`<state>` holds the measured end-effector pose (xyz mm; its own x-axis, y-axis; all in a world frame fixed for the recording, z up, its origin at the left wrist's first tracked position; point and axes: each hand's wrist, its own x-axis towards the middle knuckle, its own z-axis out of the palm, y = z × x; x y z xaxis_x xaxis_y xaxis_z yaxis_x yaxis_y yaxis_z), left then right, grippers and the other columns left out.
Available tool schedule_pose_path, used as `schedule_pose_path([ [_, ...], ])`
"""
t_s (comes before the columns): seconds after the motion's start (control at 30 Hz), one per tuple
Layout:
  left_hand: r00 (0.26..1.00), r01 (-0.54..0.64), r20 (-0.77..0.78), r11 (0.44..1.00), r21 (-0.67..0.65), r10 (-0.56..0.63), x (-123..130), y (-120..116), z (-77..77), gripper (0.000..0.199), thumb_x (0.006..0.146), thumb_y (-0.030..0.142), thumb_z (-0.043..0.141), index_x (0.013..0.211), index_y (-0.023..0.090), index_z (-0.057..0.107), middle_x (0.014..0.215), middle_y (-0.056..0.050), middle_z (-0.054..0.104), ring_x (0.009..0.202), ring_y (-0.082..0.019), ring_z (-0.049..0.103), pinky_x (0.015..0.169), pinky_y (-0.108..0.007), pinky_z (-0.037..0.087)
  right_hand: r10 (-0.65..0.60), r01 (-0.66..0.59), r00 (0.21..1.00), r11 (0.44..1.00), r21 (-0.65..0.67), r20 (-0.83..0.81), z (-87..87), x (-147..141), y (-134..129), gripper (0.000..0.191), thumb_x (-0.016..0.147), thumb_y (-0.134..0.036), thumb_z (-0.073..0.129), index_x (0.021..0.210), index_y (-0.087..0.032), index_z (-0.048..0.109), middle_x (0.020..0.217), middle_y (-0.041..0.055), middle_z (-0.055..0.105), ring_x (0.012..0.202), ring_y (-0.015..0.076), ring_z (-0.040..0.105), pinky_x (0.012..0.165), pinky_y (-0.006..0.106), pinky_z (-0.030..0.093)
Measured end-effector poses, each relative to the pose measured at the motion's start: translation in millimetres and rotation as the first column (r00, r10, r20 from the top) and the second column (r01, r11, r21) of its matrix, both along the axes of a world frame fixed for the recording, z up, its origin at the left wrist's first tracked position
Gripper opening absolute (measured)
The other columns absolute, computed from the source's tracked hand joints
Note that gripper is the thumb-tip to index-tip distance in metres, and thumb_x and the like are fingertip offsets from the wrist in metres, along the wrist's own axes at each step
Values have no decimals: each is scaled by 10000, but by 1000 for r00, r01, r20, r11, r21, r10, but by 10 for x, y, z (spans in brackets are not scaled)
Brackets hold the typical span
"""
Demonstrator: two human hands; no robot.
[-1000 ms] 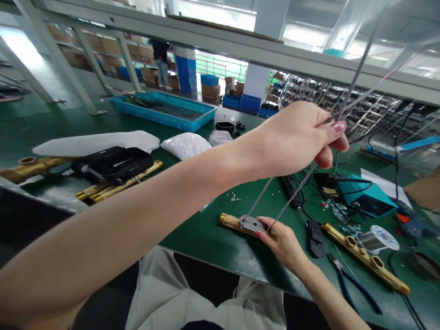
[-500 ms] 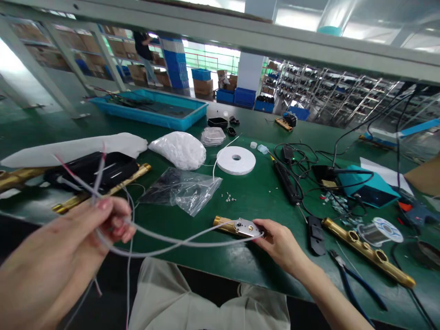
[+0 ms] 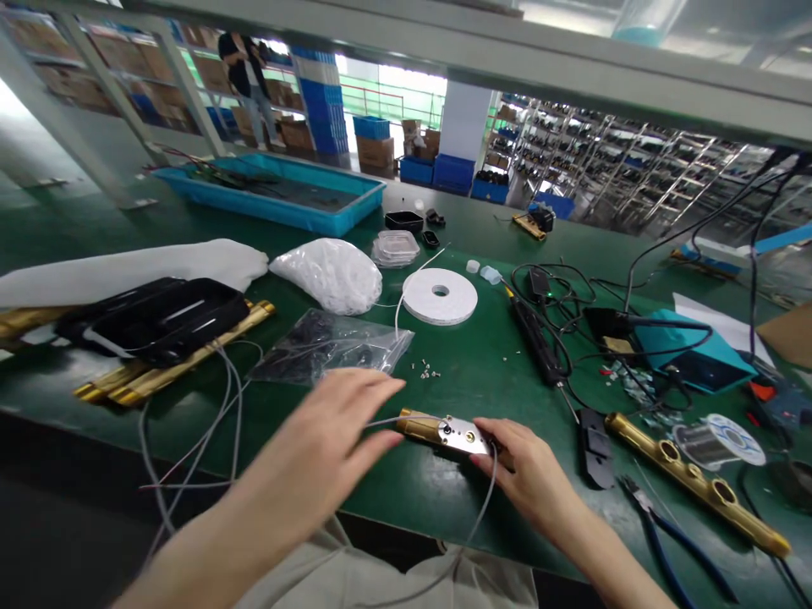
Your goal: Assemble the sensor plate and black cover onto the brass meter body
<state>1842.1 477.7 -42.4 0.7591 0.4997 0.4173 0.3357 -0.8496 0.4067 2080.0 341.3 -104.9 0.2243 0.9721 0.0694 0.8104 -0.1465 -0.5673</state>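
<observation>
A short brass tube (image 3: 415, 425) with a silver metal plate (image 3: 466, 436) lies near the front edge of the table. My right hand (image 3: 520, 461) grips its right end between thumb and fingers. Two grey cables come from the plate. One grey cable (image 3: 485, 507) hangs down over my lap; the other runs left, passing behind my left hand (image 3: 336, 440). That hand is just left of the tube, thumb and fingers apart, blurred a little by motion. Small screws (image 3: 426, 372) are scattered behind the tube, beside a clear plastic bag (image 3: 317, 342).
At left, black housings (image 3: 158, 317) rest on brass tubes with loose cables. A white tape roll (image 3: 440, 296) sits mid-table. On the right are a soldering iron (image 3: 533, 334), another brass tube (image 3: 698, 486), pliers (image 3: 660, 533) and a solder spool (image 3: 720, 440). A person (image 3: 247, 76) stands beyond.
My left hand has let go of the grey cables and moved right, towards the brass tube. One cable has dropped over my lap. My right hand stays on the tube.
</observation>
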Motion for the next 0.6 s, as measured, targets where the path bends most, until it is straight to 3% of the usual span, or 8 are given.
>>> schedule_pose_path([
  [0.07,980,107,-170,994,-3,-106,354,11,-165,600,719,277,757,1236,183,467,1191,-76,547,1105,-260,484,964,-435,413,9,-9,1000,1000,1,13,-6,-8,6,347,845,-276,568,1175,-169,572,1141,86,634,1043,256,570,936,453,452],
  [0.2,919,204,-340,979,-20,-198,763,29,-367,350,758,299,715,1051,169,577,1005,-46,616,972,-248,537,836,-411,439,43,-42,997,999,-20,62,-13,0,9,354,855,-263,551,1195,-165,555,1161,92,626,1082,262,558,991,488,409],
  [0.47,912,237,-340,971,-23,-231,751,60,-357,269,768,303,706,970,161,600,953,-46,611,942,-226,526,806,-348,406,12,19,988,979,-204,154,109,42,11,394,819,-219,604,1193,-103,556,1158,130,621,1082,274,556,970,450,425],
  [0.6,906,221,-364,975,-33,-217,714,-6,-391,247,752,288,721,915,152,596,934,-54,604,923,-244,514,798,-373,408,15,23,990,964,-265,143,177,-10,10,376,798,-182,627,1166,-123,580,1121,114,640,1052,273,569,942,431,440],
])
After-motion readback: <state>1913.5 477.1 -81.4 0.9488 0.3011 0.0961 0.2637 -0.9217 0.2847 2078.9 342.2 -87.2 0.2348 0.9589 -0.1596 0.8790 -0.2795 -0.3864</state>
